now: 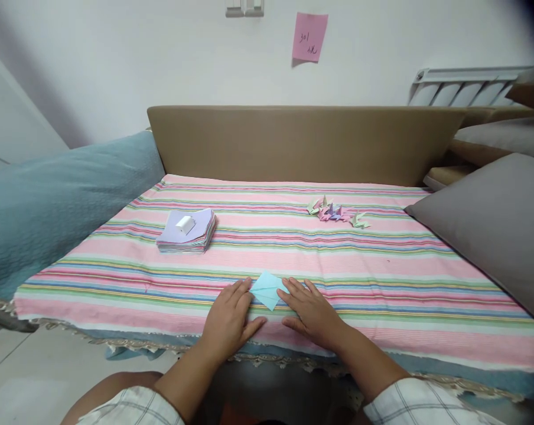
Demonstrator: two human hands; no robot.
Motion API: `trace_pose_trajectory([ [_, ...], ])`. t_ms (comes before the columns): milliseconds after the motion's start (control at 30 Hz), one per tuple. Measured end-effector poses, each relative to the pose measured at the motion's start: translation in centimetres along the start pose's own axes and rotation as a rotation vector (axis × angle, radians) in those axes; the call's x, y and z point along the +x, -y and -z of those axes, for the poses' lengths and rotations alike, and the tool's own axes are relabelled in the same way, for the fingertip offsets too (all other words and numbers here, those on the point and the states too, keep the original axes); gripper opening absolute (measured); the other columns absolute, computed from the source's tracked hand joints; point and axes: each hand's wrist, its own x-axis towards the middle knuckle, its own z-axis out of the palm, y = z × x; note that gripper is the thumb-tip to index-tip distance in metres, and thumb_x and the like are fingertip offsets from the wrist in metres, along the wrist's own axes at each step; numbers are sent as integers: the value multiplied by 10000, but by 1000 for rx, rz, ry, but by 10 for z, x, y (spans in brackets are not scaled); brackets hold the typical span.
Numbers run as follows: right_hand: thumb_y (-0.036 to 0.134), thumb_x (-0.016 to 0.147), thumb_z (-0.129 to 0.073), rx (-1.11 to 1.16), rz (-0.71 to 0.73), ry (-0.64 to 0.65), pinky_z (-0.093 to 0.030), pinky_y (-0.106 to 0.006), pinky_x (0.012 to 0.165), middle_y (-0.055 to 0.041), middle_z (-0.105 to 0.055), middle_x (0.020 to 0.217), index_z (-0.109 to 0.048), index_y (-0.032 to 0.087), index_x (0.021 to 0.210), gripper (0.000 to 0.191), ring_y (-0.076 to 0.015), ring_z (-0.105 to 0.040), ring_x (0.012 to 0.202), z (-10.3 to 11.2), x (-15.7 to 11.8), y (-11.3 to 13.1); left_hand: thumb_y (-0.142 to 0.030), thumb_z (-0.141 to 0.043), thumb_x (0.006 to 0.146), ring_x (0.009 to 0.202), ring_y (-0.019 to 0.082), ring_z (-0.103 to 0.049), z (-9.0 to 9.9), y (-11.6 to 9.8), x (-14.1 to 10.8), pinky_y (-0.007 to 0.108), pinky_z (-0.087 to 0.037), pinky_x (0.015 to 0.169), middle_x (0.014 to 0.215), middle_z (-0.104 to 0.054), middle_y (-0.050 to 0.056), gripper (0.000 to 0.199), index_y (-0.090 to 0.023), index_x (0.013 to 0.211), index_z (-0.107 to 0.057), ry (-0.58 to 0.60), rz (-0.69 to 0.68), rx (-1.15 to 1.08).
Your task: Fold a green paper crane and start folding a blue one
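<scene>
A small light-blue square of origami paper (268, 289) lies turned like a diamond on the striped cloth, with a crease line running across its middle. My left hand (231, 319) rests flat at its left corner, fingertips touching the edge and thumb stretched out below. At the right corner lies my right hand (311, 314), its fingers spread and fingertips on the paper's edge. Both palms face down, and neither hand grips anything.
A stack of coloured paper (187, 236) with a small white block (186, 225) on top sits to the left. Several folded paper cranes (333, 211) lie at the back right. Grey cushion (492, 224) stands at right; the sofa backrest (293, 144) rises behind the striped cloth (116, 277).
</scene>
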Motion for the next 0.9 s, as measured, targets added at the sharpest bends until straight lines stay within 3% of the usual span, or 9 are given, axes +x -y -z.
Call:
trace_pose_trajectory([
  [100,582,879,-361,-7,0,-19,-230,-512,1073,-97,-339,1444,-359,232,1380,611,-253,-273,1341,-1,0,0,-388,-515,853,1256,266,-416,-6,2,8,506,-275,1070,1324,-509,96,401,-199,1206,-533,7,-78,-23],
  [267,573,875,-387,-10,-1,-50,-239,-516,1065,-102,-355,1436,-378,232,1370,601,-261,-285,1333,-4,0,1,-321,-578,827,1124,240,-546,-17,11,23,411,-446,960,1197,-616,71,322,-216,1131,-606,62,-129,-80],
  [433,551,899,-349,35,-38,-86,-232,-490,1069,-74,-371,1431,-425,251,1337,537,-247,-312,1318,-3,1,1,-294,-542,851,1022,205,-601,-7,16,34,352,-494,891,1111,-653,51,206,-231,1013,-654,114,-161,-72],
  [600,512,893,-408,103,-47,-127,-265,-476,1050,-79,-428,1393,-470,233,1301,498,-246,-366,1282,2,4,0,-247,-419,896,959,190,-616,-2,14,37,333,-501,843,1032,-668,67,246,-205,970,-650,51,-197,-51],
  [767,438,863,-484,306,-124,-262,-372,-417,977,-89,-604,1197,-536,196,1228,441,-237,-524,1113,10,11,1,-272,-365,912,798,170,-620,5,9,42,290,-488,723,840,-681,41,270,-205,907,-627,16,23,-160],
  [900,403,846,-485,638,-293,-322,-480,-329,798,-55,-676,1024,-628,210,1067,326,-206,-617,898,21,18,4,-324,-365,909,685,139,-609,12,6,49,239,-467,627,754,-669,1,289,-202,890,-626,-26,250,-454],
])
